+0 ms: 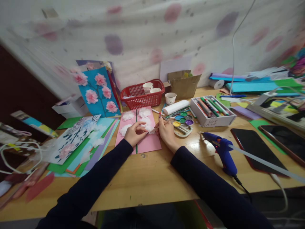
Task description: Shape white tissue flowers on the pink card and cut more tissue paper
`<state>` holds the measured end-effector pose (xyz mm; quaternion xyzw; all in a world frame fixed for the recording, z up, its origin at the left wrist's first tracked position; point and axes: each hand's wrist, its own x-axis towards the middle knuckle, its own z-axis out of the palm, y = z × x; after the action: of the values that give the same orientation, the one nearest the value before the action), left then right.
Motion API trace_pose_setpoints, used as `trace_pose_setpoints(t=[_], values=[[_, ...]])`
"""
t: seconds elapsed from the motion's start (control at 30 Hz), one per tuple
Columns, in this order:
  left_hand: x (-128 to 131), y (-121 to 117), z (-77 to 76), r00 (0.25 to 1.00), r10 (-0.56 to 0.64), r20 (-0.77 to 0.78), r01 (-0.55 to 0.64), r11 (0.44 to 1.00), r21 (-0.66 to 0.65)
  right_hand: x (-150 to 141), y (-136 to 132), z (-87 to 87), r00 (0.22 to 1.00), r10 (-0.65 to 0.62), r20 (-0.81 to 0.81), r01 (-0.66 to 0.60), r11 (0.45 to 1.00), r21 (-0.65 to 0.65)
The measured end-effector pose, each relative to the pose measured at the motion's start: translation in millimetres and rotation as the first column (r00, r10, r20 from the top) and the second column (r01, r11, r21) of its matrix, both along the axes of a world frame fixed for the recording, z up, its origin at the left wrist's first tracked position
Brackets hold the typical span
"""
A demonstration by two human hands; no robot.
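Note:
A pink card (149, 144) lies on the table with a dark green stem strip and several white, fluffy paper flowers (128, 115) on it. My left hand (135, 135) rests over the card's lower part, thumb and fingers pinched together near a white flower; what they hold, if anything, is too small to make out. At the card's right edge, my right hand (166, 133) is closed around a thin, pale stick that looks like a paintbrush (169, 120). Its tip points toward the left fingertips. Just beyond the right hand sits a paint palette (183, 119) with coloured wells.
Scissors (183, 131) lie beside the palette. To the right are a marker box (212, 112), a blue glue gun (222, 151) and a phone (256, 149). Behind stand a red basket (140, 99), a paper cup (170, 98) and a blue flower card (97, 92). Coloured papers (95, 149) cover the left.

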<state>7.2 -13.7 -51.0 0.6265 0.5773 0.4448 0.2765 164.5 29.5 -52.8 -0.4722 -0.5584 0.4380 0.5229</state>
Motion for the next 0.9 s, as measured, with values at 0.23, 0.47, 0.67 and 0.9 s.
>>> trace_pose_setpoints(t=[0.23, 0.47, 0.67, 0.9], values=[[-2, -1, 0.9, 0.999, -0.020, -0.036, 0.020, 1.000, 0.011, -1, 3, -1.0, 1.000, -0.004, 0.010, 0.004, 1.000, -0.019], [8, 3, 20.3, 0.988, 0.017, -0.156, 0.007, 0.989, 0.148, 10, 7, 9.4, 0.970, -0.212, 0.121, 0.208, 0.977, 0.046], [9, 6, 21.7, 0.997, 0.002, -0.079, 0.012, 0.985, 0.172, 10, 9, 6.3, 0.975, -0.110, 0.192, 0.096, 0.992, 0.078], [7, 8, 6.9, 0.999, 0.004, -0.038, -0.003, 1.000, 0.022, 8, 10, 5.6, 0.990, -0.059, 0.126, 0.059, 0.998, 0.004]])
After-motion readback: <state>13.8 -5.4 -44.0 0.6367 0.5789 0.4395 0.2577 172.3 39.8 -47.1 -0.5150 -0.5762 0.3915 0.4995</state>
